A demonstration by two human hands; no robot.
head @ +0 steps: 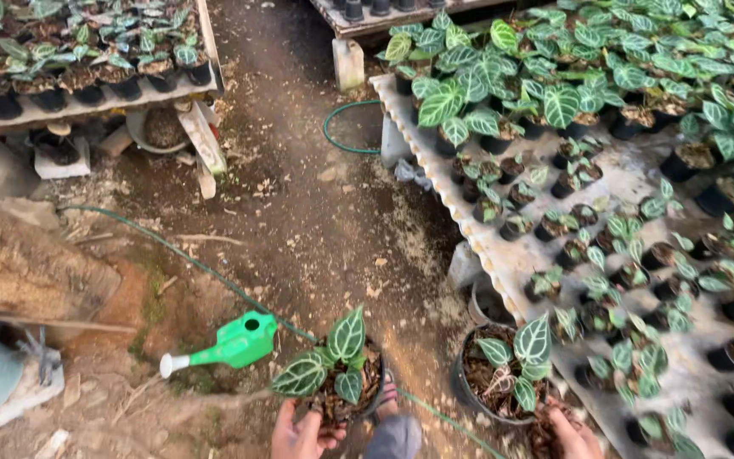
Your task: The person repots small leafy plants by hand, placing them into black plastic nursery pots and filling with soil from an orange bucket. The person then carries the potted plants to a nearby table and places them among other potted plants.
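- Head view, looking down at a dirt floor [299, 212] between plant benches.
- My left hand [302, 435] is at the near edge, fingers [286, 421] wrapped under the rim of a black potted plant [337, 365] with dark, white-veined leaves; grasping it from below so the leaves stay free and upright.
- That pot is near centre, held just above the floor, beside my foot in a sandal [388, 395].
- My right hand [573, 435] is at the near right, fingers on soil or a small pot at the frame edge; mostly cut off, so I cannot tell if they are clenched or loose.
- A second pot [503, 370], bigger, with the same veined leaves, sits between my hands, just left of the right hand, on the floor against the worktop's near end.
- A green watering can [235, 342] lies on the floor to the left of the held pot, white spout pointing left; close by, within reach, not touched.
- A green hose [197, 265] runs across the dirt from far left to near right, passing behind the can and under the pots.
- The right worktop [503, 255] is corrugated sheet, carrying rows of small black pots [554, 225] with seedlings near, larger leafy plants [554, 76] far; sorted by size, it seems.
- A far-left worktop [87, 102] holds more black pots in a row.
- A grey block [348, 61] props a far worktop.
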